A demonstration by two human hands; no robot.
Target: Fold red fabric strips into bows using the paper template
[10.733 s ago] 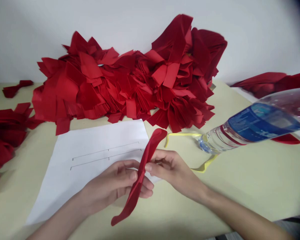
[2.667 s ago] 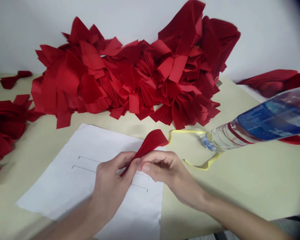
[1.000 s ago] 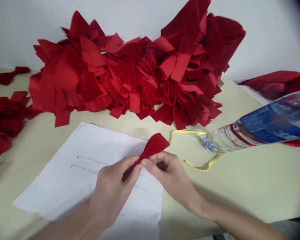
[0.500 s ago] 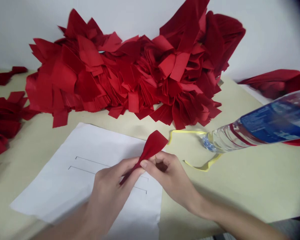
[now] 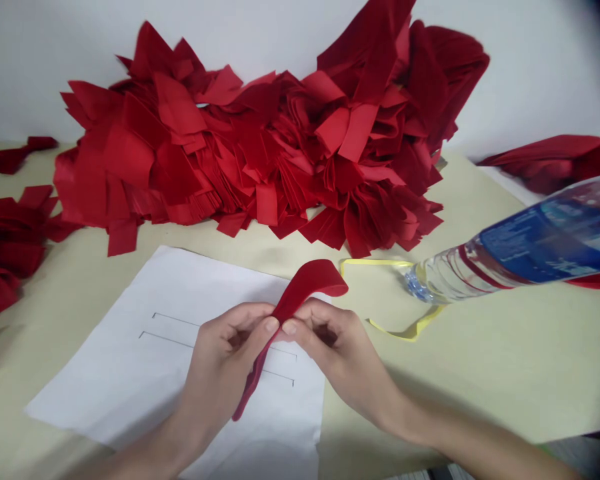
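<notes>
Left hand point(image 5: 220, 353) and right hand point(image 5: 333, 343) both clamped on a red fabric strip point(image 5: 300, 293), over a white paper sheet point(image 5: 95, 393). Plastic water bottle point(image 5: 535, 250) sits right, red fabric pile point(image 5: 260, 147) far

Left hand point(image 5: 220, 347) and right hand point(image 5: 335, 347) close together, both curled in a thumb-forward pinch.

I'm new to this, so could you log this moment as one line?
left hand: pinching red cloth strip | right hand: pinching strip too | beneath: white paper sheet
</notes>
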